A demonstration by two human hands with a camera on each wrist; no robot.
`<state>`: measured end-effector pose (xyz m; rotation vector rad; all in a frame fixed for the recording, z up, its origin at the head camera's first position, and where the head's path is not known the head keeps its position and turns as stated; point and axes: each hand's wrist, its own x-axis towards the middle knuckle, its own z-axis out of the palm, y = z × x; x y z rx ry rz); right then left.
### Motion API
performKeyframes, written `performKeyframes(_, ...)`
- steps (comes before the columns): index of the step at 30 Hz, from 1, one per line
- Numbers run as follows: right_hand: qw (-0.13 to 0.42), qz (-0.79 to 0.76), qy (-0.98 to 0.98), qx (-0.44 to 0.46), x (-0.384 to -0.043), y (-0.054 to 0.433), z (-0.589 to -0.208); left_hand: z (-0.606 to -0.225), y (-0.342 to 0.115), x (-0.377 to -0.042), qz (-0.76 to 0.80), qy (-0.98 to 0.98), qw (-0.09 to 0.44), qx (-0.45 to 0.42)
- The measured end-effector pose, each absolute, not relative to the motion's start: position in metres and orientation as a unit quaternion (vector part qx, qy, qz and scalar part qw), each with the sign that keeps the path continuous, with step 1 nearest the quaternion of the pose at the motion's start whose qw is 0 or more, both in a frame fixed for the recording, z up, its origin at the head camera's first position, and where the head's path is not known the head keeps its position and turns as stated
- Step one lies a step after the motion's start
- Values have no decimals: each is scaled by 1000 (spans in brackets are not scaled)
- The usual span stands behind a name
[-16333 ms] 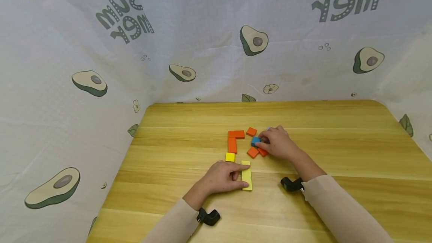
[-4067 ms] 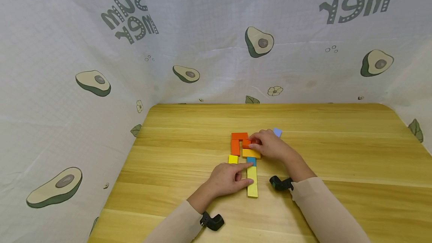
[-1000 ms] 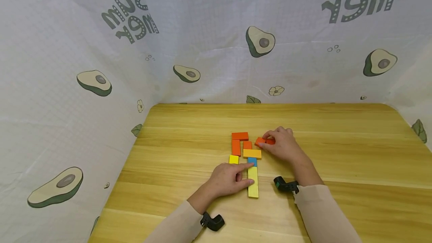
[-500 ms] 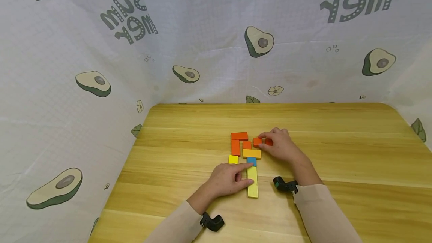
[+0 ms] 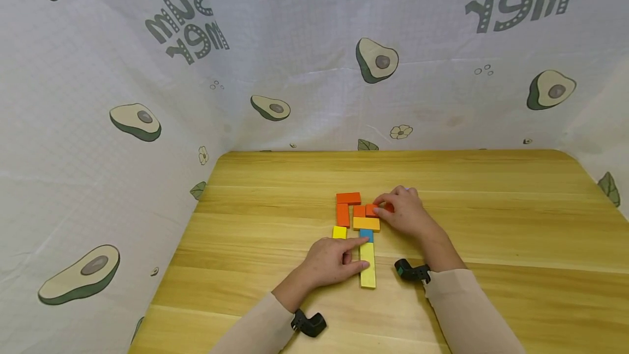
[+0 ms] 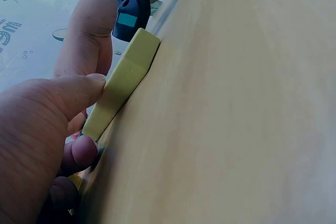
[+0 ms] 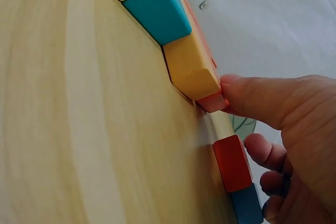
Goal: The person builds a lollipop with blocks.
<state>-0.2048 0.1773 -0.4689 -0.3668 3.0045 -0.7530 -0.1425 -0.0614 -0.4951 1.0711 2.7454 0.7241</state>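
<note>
In the head view, my right hand (image 5: pixel 404 213) pinches a small red-orange block (image 5: pixel 372 211) between thumb and index finger. That block lies beside another small red-orange block (image 5: pixel 359 211), behind a flat orange-yellow block (image 5: pixel 366 224). My left hand (image 5: pixel 324 262) reaches in from the left. Its outstretched index fingertip rests on a blue block (image 5: pixel 366 232), and its thumb touches a long pale yellow block (image 5: pixel 368 275). The left wrist view shows that thumb against the side of the pale yellow block (image 6: pixel 123 85). My right thumb (image 7: pixel 252 95) is close up in the right wrist view.
Two red-orange blocks (image 5: pixel 348 199) (image 5: pixel 343 215) form a corner at the back left. A bright yellow block (image 5: pixel 339 232) sits in front of them. Under my right hand lie a red block (image 7: pixel 232 163) and a blue one (image 7: pixel 247 204). A patterned cloth (image 5: pixel 314 70) surrounds the wooden table (image 5: pixel 491 223).
Since a second ago, my right hand has brought the small red-orange block left against its neighbour. Earlier, the orange-yellow and blue blocks joined the pale yellow one. My left hand stays put lately.
</note>
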Motion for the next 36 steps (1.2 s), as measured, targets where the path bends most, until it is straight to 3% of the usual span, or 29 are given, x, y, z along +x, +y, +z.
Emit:
performKeyframes(21, 21, -252, 959, -131, -204, 179, -467, -495, -61, -143, 245, 901, 50, 354)
performKeyframes(36, 19, -311, 947, -77, -207, 202, -465, -496, -61, -142, 246, 901, 54, 354)
